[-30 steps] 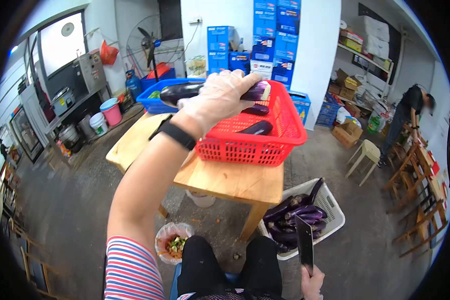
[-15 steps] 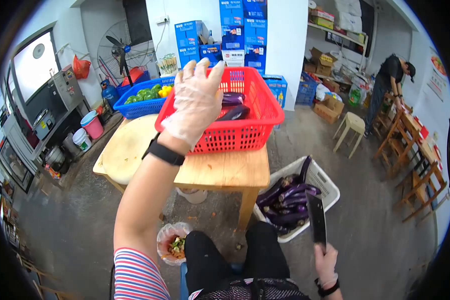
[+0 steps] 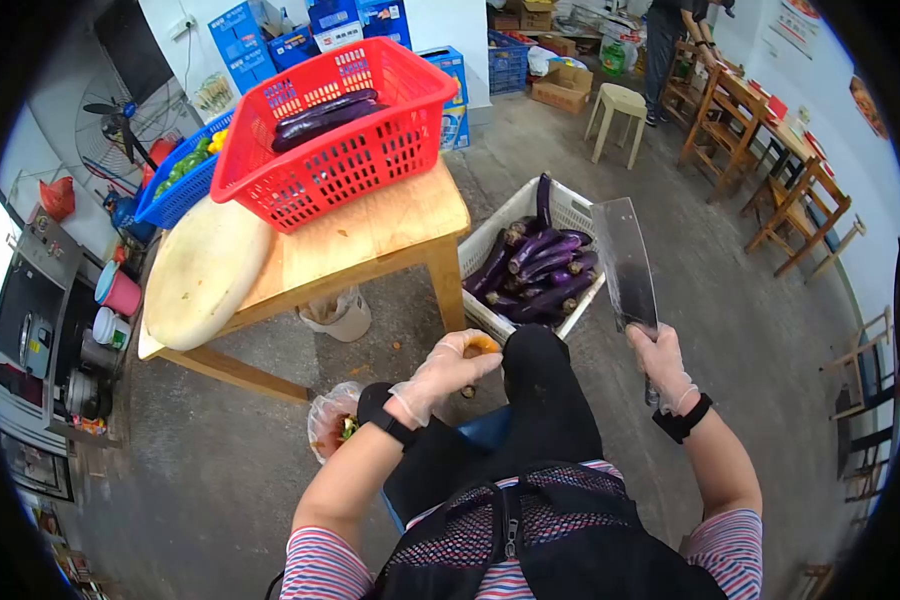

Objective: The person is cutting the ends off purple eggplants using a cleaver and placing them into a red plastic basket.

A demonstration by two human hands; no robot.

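Observation:
My right hand (image 3: 660, 362), in a clear glove, grips a cleaver (image 3: 625, 255) by its handle, the broad dark blade pointing up. My left hand (image 3: 448, 372), also gloved, is over my lap with its fingers curled; a small orange patch shows at the fingertips, and I cannot make out what it is. Beyond my knees, a white crate (image 3: 475, 240) on the floor is full of purple eggplants (image 3: 545, 262). A red basket (image 3: 360, 160) on the wooden table holds a few more dark eggplants (image 3: 320, 118).
A round cutting board (image 3: 205, 270) lies on the wooden table (image 3: 370, 240) beside a blue basket (image 3: 185, 180) of green and yellow peppers. On the floor are a bagged waste bin (image 3: 330, 425) and a white bucket (image 3: 342, 318). A stool (image 3: 618, 112) and another person (image 3: 665, 50) are farther back.
My left hand has come down from above the red basket to my lap, its fingers now curled. The cleaver has risen in my right hand. My view has turned downward and to the right.

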